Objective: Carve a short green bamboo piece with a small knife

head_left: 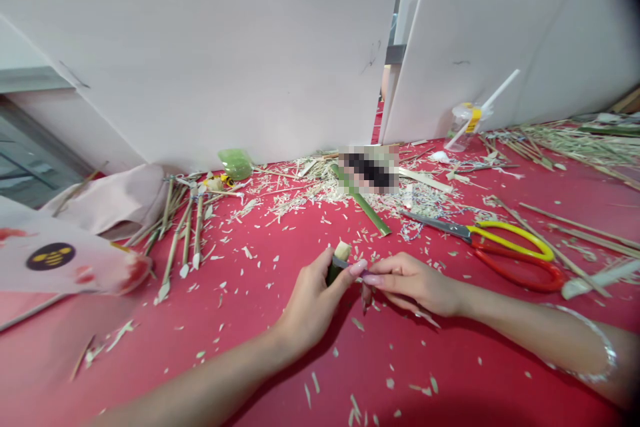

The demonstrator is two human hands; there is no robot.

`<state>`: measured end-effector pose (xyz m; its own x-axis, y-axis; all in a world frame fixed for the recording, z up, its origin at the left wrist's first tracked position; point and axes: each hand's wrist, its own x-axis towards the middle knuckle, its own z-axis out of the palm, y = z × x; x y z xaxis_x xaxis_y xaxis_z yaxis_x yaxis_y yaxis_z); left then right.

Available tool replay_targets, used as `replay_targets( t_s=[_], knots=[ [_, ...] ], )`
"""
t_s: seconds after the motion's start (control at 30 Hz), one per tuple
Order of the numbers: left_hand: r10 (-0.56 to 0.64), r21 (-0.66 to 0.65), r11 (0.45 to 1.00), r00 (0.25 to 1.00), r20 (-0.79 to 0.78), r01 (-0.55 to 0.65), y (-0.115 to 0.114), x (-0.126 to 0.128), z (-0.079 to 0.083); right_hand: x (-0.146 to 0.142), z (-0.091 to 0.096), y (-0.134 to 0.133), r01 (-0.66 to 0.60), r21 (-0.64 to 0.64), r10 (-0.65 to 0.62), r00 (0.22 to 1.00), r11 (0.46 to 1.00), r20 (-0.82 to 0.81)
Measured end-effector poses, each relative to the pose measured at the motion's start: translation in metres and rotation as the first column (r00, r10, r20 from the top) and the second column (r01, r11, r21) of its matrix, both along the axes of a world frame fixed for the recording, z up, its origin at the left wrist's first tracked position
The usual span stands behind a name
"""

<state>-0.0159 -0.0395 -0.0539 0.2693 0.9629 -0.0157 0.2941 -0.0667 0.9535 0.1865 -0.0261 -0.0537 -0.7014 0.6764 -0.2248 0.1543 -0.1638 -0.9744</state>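
Note:
My left hand [315, 293] is closed around a short, dark greenish piece [336, 269] with a pale, block-like end [343, 251] sticking up past the fingers. Its thumb, with a long pink nail, presses against the near side. Beside it, my right hand [417, 283] meets the left thumb, thumb and forefinger pinched together. A bit of purple [368, 274] shows at those fingertips, too small to name. Just beyond both hands lies a green bamboo strip [370, 210]. Scissors [505, 243] with one yellow and one red handle rest right of it, above my right forearm.
Pale shavings [305, 197] litter the red table [240, 320]. Several thin sticks [193, 227] lie at left near a white bag with a bee logo [50, 257] and a pink cloth [120, 200]. A plastic cup with a straw [465, 125] stands by white panels [225, 60].

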Motion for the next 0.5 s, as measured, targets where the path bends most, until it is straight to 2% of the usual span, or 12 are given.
replay_targets(
  t_s=[0.33, 0.5],
  knots=[
    [0.047, 0.0, 0.999, 0.999, -0.021, -0.047, 0.0009, 0.0, 0.0031, 0.0012, -0.0039, 0.0019, 0.018, -0.054, -0.02, 0.999, 0.998, -0.045],
    [0.072, -0.009, 0.997, 0.997, -0.041, -0.072, 0.0013, 0.0008, 0.0043, 0.0011, -0.0041, -0.0002, 0.05, -0.025, -0.051, 0.998, 0.998, -0.043]
  ],
)
